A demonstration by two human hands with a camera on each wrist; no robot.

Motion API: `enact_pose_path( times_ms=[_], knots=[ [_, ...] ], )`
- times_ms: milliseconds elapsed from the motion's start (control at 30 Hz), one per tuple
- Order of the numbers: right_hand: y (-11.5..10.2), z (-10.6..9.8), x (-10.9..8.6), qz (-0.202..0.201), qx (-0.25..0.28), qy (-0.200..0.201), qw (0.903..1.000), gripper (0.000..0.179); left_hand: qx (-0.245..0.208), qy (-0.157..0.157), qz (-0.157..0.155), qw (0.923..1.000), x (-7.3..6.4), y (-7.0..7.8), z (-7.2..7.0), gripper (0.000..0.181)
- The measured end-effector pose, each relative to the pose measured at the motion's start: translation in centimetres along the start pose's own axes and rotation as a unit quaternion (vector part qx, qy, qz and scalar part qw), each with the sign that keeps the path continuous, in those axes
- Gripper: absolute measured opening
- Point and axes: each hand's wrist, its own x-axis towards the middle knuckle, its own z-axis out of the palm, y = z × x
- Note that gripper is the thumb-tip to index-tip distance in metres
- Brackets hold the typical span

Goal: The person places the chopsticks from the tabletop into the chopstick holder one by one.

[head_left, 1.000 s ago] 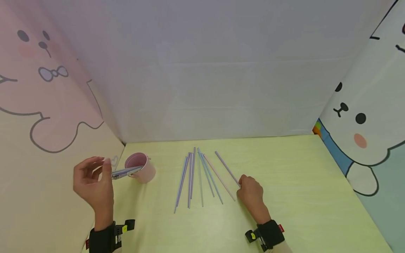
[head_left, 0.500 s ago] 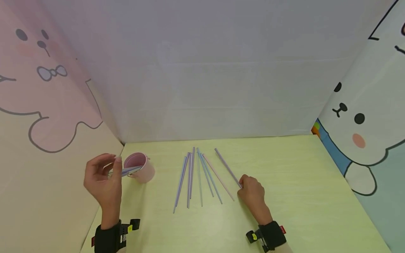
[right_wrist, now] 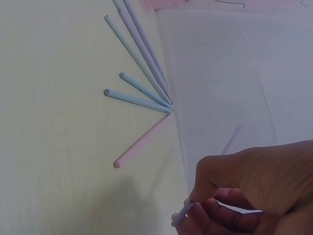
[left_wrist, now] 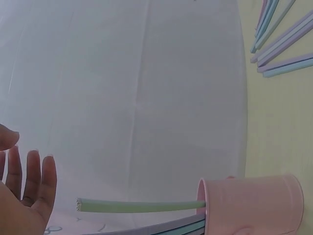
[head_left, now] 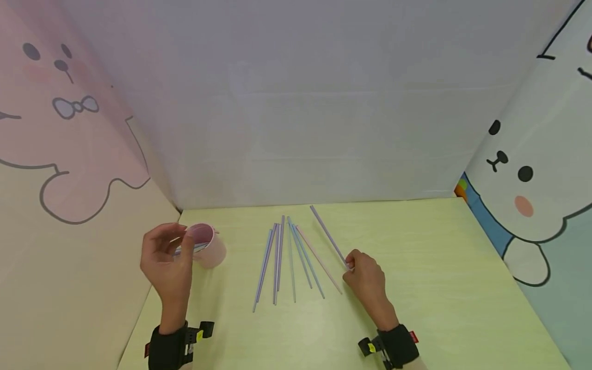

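One purple stick (head_left: 327, 236): pinched in the right hand, right of the table's middle; it seems raised off the surface.
Its long axis: slanting, with the far end aimed toward the far edge and somewhat left, the near end at the fingers.
Right hand (head_left: 367, 277): thumb and fingers pressed together around the stick's near end, a short tip poking out past them in the right wrist view.
Pink cup (head_left: 214, 253): upright near the table's far left corner, mouth up.
Cup's contents: several sticks rising above the rim toward the left hand, among them a pale green stick (left_wrist: 142, 207), with purple and blue-green ones bunched beside it.
Left hand (head_left: 166, 263): at the table's left edge, just beside the cup; fingers lightly bent and a little spread. Whether they touch any stick cannot be told.
Loose sticks: fanned near mid-table (head_left: 462, 288), long axes running from near edge to far edge, far ends closer together; purple ones lie left, a pink stick (head_left: 319, 259) rightmost.
Wrists: a black band (head_left: 399, 345) on each.
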Motion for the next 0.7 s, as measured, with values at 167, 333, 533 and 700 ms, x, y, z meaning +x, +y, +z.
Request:
enact_pose_path(
  times_ms=[167,333,533,700],
  knots=[
    [-0.7,-0.5,0.1,-0.01,0.02,0.013,0.9997,0.021,-0.011,-0.016,-0.014,0.9997,-0.7,-0.2,0.6,0.029],
    [-1.6,-1.2,0.0,-0.034,0.04,0.03,0.9981,0.021,-0.011,-0.054,-0.01,0.9984,-1.4,-0.3,1.5,0.028],
    [-2.7,-1.6,-0.1,-0.066,0.062,0.043,0.995,0.022,-0.022,-0.095,-0.006,0.9952,-2.6,-0.6,2.8,0.028],
    [-3.5,-1.7,0.2,-0.084,0.071,0.057,0.9923,0.023,-0.035,-0.121,-0.022,0.9918,-3.4,-0.9,4.1,0.029]
  ],
)
